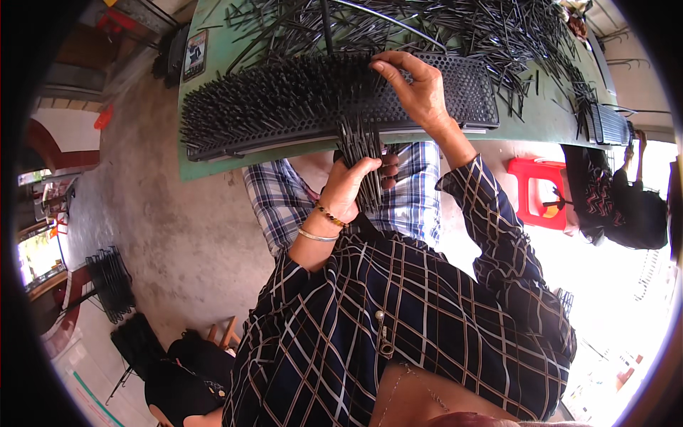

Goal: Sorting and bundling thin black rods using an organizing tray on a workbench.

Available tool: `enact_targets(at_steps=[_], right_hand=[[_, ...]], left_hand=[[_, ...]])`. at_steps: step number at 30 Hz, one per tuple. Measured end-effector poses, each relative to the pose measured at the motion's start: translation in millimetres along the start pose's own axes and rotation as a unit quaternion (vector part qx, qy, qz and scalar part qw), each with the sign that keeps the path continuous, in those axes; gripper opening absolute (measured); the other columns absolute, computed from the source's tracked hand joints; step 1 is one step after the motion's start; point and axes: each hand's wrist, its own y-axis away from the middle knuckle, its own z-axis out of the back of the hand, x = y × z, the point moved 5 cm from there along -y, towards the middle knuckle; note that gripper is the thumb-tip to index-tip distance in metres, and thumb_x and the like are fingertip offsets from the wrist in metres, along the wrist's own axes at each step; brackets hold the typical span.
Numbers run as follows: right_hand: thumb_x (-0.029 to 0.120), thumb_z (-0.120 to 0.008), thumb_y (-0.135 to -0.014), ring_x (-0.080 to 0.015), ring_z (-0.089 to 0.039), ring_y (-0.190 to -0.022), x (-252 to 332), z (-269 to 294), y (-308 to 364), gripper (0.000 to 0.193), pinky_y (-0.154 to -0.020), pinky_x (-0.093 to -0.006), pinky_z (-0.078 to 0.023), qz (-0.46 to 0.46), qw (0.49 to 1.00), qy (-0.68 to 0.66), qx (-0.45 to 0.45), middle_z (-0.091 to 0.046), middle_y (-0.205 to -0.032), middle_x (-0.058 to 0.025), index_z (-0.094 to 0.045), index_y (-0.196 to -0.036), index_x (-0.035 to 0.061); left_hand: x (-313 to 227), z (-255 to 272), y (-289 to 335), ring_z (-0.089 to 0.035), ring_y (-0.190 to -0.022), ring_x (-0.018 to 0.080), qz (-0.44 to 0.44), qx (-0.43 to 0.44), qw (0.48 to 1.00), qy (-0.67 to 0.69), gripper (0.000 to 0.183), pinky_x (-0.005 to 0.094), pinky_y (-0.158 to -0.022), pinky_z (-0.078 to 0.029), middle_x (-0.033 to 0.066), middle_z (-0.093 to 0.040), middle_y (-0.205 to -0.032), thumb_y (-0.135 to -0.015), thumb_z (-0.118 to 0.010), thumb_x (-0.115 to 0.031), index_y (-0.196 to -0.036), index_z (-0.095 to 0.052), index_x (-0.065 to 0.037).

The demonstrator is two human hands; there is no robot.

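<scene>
My left hand (343, 186) is closed around a bundle of thin black sticks (358, 139), held upright just off the table's near edge above my lap. In front of it lies a long black perforated rack (466, 91), full of holes. Black sticks (267, 99) stand densely in the holes over its left and middle part, while the holes at its right end show bare. My right hand (420, 89) reaches over the rack beside the last standing sticks. Thumb and forefinger are pinched together there; whatever lies between them is too small to make out.
Loose black sticks (473, 32) lie heaped across the back of the green table (548, 117). A flat rectangular object (195, 54) rests at its left edge. A red stool (533, 192) and another person (637, 203) are at the right; a second person (181, 388) is at lower left.
</scene>
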Motion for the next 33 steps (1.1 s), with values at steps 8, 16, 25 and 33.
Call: enact_targets(at_steps=[8, 16, 25, 33], right_hand=[[0.009, -0.069, -0.083, -0.0193, -0.068, -0.078, 16.6, 1.1, 4.9, 0.015, -0.069, -0.0268, -0.052, 0.087, 0.991, 0.094, -0.050, -0.069, -0.088, -0.0093, -0.068, -0.098, 0.0038], [0.005, -0.070, -0.081, -0.0205, -0.068, -0.077, 18.5, -4.0, 10.2, 0.016, -0.066, -0.0266, -0.052, 0.094, 0.987, 0.099, -0.090, -0.069, -0.088, -0.0105, -0.068, -0.097, 0.0021], [0.004, -0.069, -0.082, -0.0210, -0.068, -0.076, 23.5, -3.8, 9.3, 0.015, -0.066, -0.0276, -0.052, 0.133, 0.983, 0.110, -0.059, -0.069, -0.088, -0.0104, -0.068, -0.097, 0.0023], [0.005, -0.069, -0.082, -0.0196, -0.068, -0.075, 16.2, -4.1, 7.9, 0.015, -0.066, -0.0274, -0.052, 0.089, 0.988, 0.094, -0.085, -0.069, -0.087, -0.0095, -0.068, -0.097, 0.0028]], left_hand=[[-0.5, 2.4, 4.0, -0.065, -0.077, 0.0181, 0.015, -0.044, 0.999, -0.002, 0.017, 0.0320, -0.063, -0.056, 0.0092, -0.066, -0.090, -0.085, -0.062, -0.007, -0.100, -0.060, -0.002], [-0.5, 2.6, 3.7, -0.065, -0.076, 0.0178, 0.014, -0.052, 0.999, -0.002, 0.017, 0.0315, -0.060, -0.056, 0.0073, -0.064, -0.087, -0.083, -0.064, -0.006, -0.099, -0.061, -0.001], [-1.1, 3.8, 4.2, -0.065, -0.076, 0.0179, 0.008, -0.052, 0.999, -0.003, 0.017, 0.0316, -0.061, -0.057, 0.0073, -0.064, -0.087, -0.083, -0.064, -0.005, -0.099, -0.061, -0.001], [-0.7, 4.8, 4.9, -0.065, -0.074, 0.0178, 0.002, -0.052, 0.999, -0.006, 0.015, 0.0318, -0.059, -0.057, 0.0078, -0.064, -0.085, -0.082, -0.064, -0.004, -0.097, -0.061, 0.000]])
